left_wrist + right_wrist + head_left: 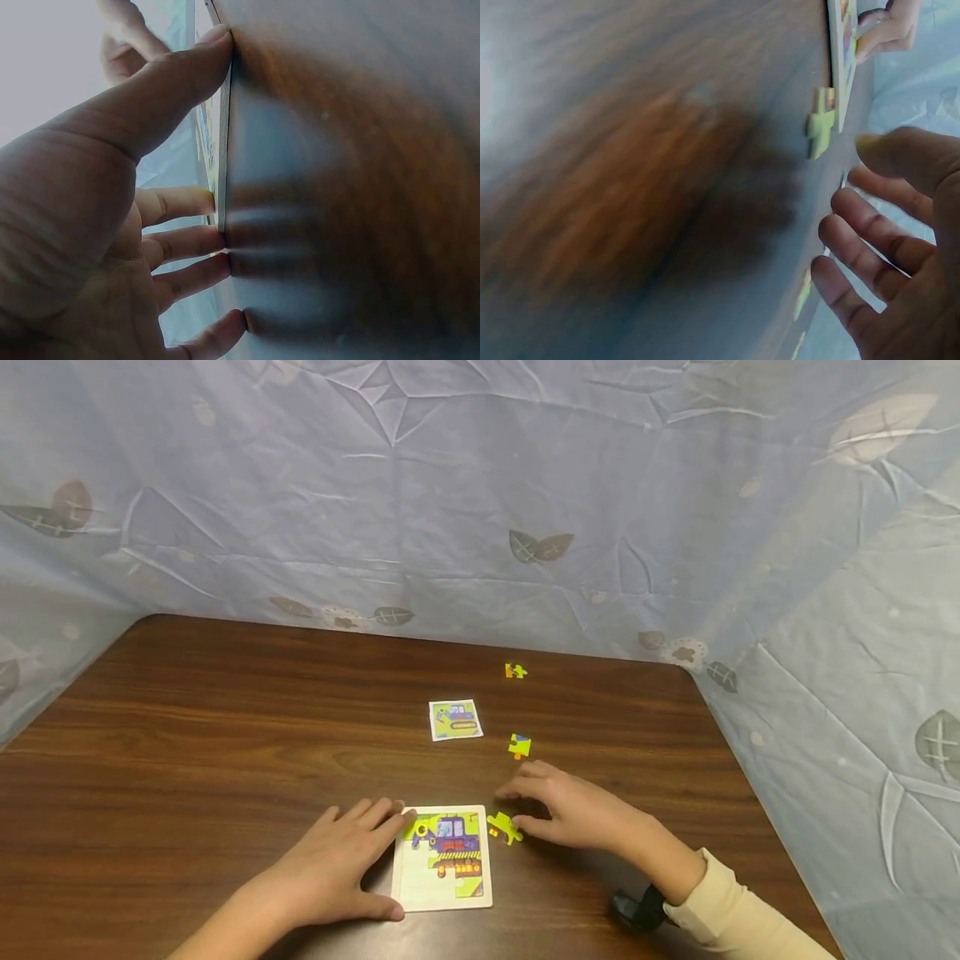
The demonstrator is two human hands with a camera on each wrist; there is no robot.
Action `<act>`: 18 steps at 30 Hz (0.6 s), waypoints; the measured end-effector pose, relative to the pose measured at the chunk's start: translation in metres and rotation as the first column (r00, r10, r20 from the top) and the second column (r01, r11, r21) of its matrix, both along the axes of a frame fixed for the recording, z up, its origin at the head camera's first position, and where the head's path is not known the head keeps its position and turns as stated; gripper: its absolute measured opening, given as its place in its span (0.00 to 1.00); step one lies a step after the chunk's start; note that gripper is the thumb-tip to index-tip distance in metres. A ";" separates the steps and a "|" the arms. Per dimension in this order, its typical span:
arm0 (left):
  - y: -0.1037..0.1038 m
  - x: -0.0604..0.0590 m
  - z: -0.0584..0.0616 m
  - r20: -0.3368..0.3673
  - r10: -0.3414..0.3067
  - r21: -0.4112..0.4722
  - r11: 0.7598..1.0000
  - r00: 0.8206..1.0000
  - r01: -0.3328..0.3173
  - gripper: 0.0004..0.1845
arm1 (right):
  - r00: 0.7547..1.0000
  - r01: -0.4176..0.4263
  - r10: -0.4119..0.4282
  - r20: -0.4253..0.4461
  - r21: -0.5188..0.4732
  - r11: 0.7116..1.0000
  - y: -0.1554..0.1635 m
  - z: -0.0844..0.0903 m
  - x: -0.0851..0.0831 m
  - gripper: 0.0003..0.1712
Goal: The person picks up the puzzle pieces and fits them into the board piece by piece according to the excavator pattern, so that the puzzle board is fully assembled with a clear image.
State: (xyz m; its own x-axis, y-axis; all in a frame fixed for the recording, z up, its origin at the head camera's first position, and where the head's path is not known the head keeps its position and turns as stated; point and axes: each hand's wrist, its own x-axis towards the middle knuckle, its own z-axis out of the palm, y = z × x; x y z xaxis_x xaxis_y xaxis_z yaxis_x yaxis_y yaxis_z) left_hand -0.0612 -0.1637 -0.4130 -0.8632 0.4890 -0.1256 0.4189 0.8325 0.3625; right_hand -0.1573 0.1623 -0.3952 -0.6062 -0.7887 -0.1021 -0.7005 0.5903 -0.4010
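Observation:
A square jigsaw tray [442, 903] lies near the table's front, partly filled with pieces showing a purple vehicle; its lower left is bare. My left hand [330, 864] rests at its left side, thumb at the lower left corner and index finger on the upper left corner. Just right of the tray lies a loose yellow-green jigsaw piece [504, 827]. My right hand [573, 806] hovers over that side with thumb and fingers apart, the thumb close by the piece. In the right wrist view the loose piece [822, 124] lies on the table, apart from the fingers.
Behind the tray lies a small picture card [456, 720] of the same vehicle. Two more jigsaw pieces lie beyond my right hand, a nearer piece [519, 746] and a farther piece [515, 671]. A pale leaf-printed curtain [465, 518] hangs around the table.

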 end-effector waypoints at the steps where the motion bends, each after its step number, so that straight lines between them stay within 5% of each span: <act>1: 0.000 0.000 0.000 -0.002 -0.001 0.000 1.000 1.000 0.001 0.57 | 1.000 0.001 -0.001 0.015 0.013 1.000 0.002 -0.001 0.000 0.21; 7: 0.000 0.000 0.000 -0.014 -0.006 -0.001 1.000 1.000 0.006 0.57 | 0.998 -0.038 0.035 0.058 0.051 0.998 0.009 -0.003 0.000 0.24; 13: 0.000 0.000 -0.001 -0.019 -0.003 -0.004 1.000 1.000 0.003 0.57 | 0.999 -0.050 0.051 -0.019 0.045 0.998 0.011 -0.004 0.000 0.18; 18: 0.000 0.000 0.000 -0.009 0.007 -0.006 1.000 1.000 -0.007 0.57 | 0.994 0.020 -0.008 -0.112 0.100 0.995 0.013 -0.003 0.002 0.09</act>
